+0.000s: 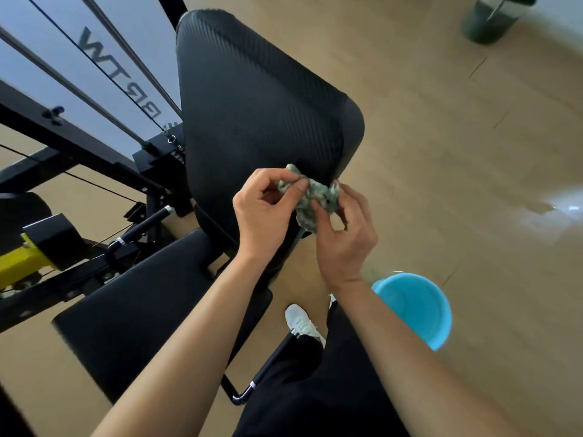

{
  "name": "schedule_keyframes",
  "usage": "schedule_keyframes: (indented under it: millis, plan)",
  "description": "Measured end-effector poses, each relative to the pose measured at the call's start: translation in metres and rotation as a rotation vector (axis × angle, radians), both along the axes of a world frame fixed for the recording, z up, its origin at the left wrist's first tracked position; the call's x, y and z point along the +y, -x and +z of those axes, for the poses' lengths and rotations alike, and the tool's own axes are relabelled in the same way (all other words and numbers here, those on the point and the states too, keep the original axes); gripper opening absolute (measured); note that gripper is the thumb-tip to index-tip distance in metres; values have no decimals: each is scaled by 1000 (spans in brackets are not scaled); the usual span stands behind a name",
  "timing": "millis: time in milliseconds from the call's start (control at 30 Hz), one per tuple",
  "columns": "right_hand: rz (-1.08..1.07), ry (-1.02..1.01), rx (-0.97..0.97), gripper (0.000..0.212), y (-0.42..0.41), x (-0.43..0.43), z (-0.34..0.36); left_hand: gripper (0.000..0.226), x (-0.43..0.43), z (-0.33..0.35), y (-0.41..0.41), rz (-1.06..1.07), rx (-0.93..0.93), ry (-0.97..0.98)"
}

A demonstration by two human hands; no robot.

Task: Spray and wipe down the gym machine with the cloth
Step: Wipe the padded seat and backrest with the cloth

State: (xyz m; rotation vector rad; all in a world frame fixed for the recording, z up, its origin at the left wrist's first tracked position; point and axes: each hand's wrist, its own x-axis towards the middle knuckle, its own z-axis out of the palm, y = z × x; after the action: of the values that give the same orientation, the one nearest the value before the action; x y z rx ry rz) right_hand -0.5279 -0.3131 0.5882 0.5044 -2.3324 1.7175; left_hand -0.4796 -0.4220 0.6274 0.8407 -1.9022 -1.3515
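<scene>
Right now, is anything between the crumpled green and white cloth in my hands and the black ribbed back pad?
Nothing visible. The left hand and right hand pinch the crumpled green and white cloth at the lower corner of the black ribbed back pad; the light blue plastic bucket stands aside on the floor.

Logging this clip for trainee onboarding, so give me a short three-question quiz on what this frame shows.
1. True or false: the crumpled green-and-white cloth is pinched by both the left hand and the right hand.
2. What stands on the floor by the right forearm? A) a round light-blue plastic bucket B) a red toolbox C) a stack of towels
3. Which part of the machine is the cloth nearest?
Key: 1 true; 2 A; 3 the lower corner of the black textured padded backrest.
</scene>
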Motion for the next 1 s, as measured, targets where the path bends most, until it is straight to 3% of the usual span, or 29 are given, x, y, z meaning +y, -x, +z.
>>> schedule_keyframes:
  millis: [200, 367, 567, 700, 833, 1000]
  plan:
    - [96, 1, -334, 55, -33, 2, -8, 13, 6, -18, -20, -73, -113, -32]
    - [115, -22, -269, 71, -29, -10, 4, 5, 10, -16, -18, -67, -90, -73]
    - [159, -2, -65, 76, 1, -23, 18, 28, 4, 0, -14, -140, 15, 129]
    - [177, 1, 24, 76, 11, -29, 20, 46, -13, -13, -14, -74, -115, 333]
    - [184, 27, -95, 83, 6, -37, 19, 60, -26, -25, -14, -132, -185, 302]
    - [216, -4, -317, 87, -19, -35, -15, 60, -18, -39, -19, -122, -196, 436]
